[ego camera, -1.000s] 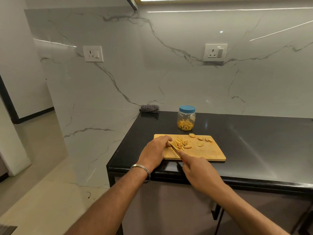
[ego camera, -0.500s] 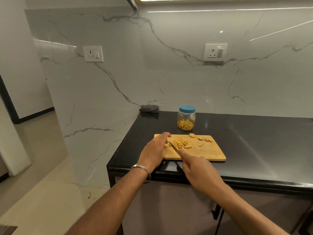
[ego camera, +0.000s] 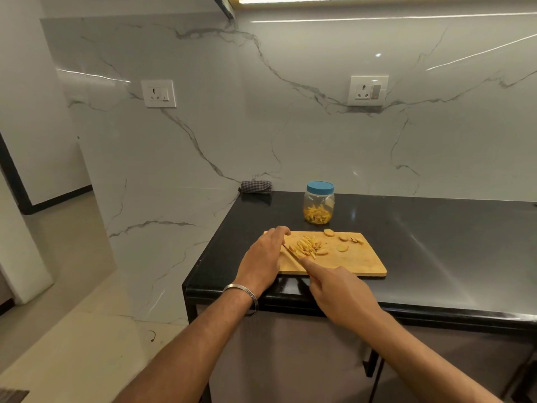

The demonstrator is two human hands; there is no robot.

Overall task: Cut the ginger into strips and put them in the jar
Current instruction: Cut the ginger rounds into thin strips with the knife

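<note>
Marble-look wall panels [ego camera: 290, 126], white with grey veins and glossy, rise behind a polished black counter [ego camera: 436, 242] with a squared front edge. On the counter near its left end lies a rectangular wooden cutting board [ego camera: 354, 261], pale and matte, its long axis running left to right along the counter's front edge.

The left hand [ego camera: 263, 257] rests on the left end of the board, fingers [ego camera: 280, 231] curled and pressed together just left of the ginger; what they hold, if anything, is hidden. A plain metal bangle [ego camera: 242, 292] circles that wrist. The right hand [ego camera: 343, 292] comes in over the board's near edge and grips a knife [ego camera: 293, 253], forefinger stretched along its back; the handle is hidden in the hand. The blade's long axis points away and to the left, toward the left hand.

Behind the board stands a clear plastic jar [ego camera: 319, 203], rounded, with a blue lid on and a layer of yellow strips at the bottom. In the counter's back left corner, left of the jar, sits a folded checked cloth [ego camera: 255, 187].

The ginger strips [ego camera: 306, 245] lie heaped on the left half of the board beside the blade, thin yellow sticks mostly pointing away and to the right. A few round ginger slices [ego camera: 343, 247] are scattered along the board's far edge, right of the heap.
</note>
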